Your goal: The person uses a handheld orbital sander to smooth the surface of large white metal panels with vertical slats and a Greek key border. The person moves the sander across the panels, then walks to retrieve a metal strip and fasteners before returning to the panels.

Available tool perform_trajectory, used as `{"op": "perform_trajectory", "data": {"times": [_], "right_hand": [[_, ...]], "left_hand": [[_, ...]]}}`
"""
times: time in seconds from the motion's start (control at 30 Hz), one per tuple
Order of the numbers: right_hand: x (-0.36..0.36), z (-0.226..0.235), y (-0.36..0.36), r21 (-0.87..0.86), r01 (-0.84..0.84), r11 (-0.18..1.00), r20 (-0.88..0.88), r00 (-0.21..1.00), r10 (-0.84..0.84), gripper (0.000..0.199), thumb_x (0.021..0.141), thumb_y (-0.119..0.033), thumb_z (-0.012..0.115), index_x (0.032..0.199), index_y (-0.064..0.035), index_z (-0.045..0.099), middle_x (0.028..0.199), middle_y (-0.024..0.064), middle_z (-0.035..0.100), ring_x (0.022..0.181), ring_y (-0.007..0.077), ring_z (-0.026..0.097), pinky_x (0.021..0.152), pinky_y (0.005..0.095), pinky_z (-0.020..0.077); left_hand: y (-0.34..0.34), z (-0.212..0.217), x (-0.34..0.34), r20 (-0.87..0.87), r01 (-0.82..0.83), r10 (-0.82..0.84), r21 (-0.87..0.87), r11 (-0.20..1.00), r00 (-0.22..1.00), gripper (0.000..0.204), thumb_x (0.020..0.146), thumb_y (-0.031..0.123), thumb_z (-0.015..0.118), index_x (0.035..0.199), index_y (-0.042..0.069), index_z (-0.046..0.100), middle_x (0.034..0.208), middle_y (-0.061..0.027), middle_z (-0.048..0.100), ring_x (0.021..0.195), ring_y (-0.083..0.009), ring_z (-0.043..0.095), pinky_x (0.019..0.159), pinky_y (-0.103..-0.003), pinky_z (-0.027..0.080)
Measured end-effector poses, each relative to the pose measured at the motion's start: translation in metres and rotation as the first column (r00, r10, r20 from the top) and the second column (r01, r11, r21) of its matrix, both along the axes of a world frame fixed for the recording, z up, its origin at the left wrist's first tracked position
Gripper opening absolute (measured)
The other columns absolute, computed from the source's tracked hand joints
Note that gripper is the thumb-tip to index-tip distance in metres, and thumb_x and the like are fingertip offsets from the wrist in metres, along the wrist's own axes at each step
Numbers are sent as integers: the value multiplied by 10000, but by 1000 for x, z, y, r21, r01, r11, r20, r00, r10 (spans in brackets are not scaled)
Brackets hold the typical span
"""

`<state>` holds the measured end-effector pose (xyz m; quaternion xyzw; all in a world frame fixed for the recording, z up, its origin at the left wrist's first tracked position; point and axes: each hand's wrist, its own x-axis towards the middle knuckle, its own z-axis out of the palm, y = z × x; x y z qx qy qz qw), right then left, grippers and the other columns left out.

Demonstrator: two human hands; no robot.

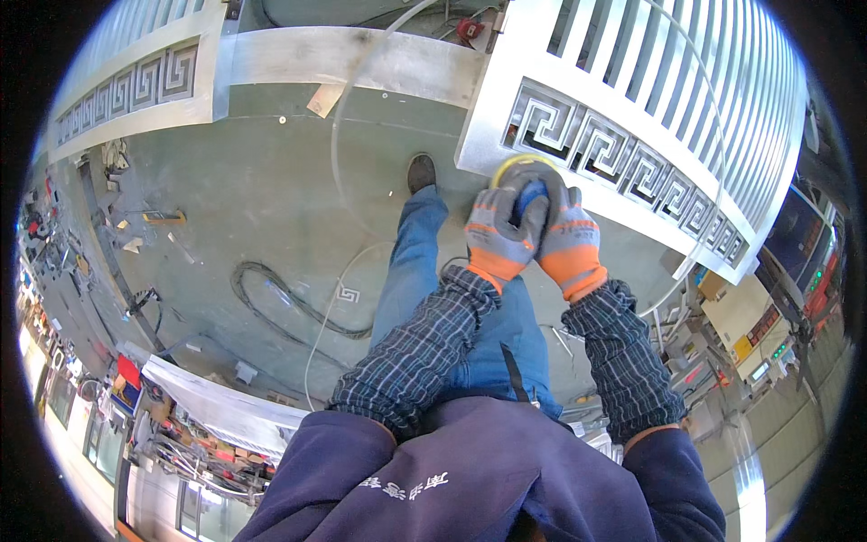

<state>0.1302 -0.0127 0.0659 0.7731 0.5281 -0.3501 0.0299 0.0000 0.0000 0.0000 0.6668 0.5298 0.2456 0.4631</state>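
1. Evidently, in the head view, a blue sander [531, 194] with a round yellow pad was pressed by both hands against the white metal panel [632, 117], at its edge beside the key-pattern fretwork [623, 163].
2. The left hand [499, 237] and right hand [567, 237], in grey-and-orange gloves, were closed around the sander's body.
3. Sanding was judged under way; steady, flat pressure along the frame would be called for next.
4. A translucent hose [339, 117] was curved over the green floor [262, 199].

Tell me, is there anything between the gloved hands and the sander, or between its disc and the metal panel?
Nothing visible. The left hand and right hand both grip the blue sander, and its yellow disc lies against the metal panel.
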Motion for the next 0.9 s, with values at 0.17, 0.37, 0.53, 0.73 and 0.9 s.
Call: {"op": "perform_trajectory", "data": {"times": [0.17, 0.37, 0.53, 0.73, 0.9], "right_hand": [[-39, -23, 39, -1, -205, 979, 82, 975, 204, 452, 927, -183, 587, 1369, -90, 606, 1094, 254, 692, 893, 391, 727, 729, 495, 599], [-2, -14, -15, 25, 72, 997, 22, 997, -73, 600, 889, -195, 672, 1443, -41, 500, 1196, 263, 652, 1008, 418, 696, 780, 473, 601], [17, -18, -33, 101, 118, 988, 36, 992, -122, 614, 890, -183, 683, 1455, -72, 469, 1174, 252, 655, 936, 419, 710, 759, 478, 599], [-61, -15, 54, 202, -40, 979, -39, 998, 49, 211, 900, -153, 601, 1053, -119, 742, 895, 173, 742, 867, 345, 737, 735, 472, 594], [-29, -23, 17, 38, 32, 999, -33, 999, -31, 480, 927, -185, 627, 1401, -145, 564, 1185, 256, 640, 936, 389, 725, 742, 488, 602]], "left_hand": [[44, 0, -37, 49, -196, 196, 0, 981, 979, 308, 973, 270, 709, 1169, 32, 708, 998, -225, 705, 887, -415, 675, 818, -474, 544], [11, 11, 0, -26, -1, 1, -20, 1000, 1000, 299, 946, 302, 745, 1072, 33, 700, 975, -208, 698, 924, -421, 671, 845, -499, 540], [7, 14, 19, 78, 47, -48, 16, 999, 996, 263, 947, 274, 748, 1065, 42, 708, 971, -199, 698, 896, -406, 665, 833, -463, 539], [50, 16, -55, -32, -188, 186, -233, 954, 982, 328, 1057, 331, 645, 1158, 22, 686, 1032, -139, 729, 956, -216, 687, 790, -405, 556], [30, 0, -28, 47, -59, 65, -129, 990, 997, 356, 1064, 352, 624, 1171, 17, 682, 1064, -151, 725, 973, -247, 691, 830, -416, 554]]}}
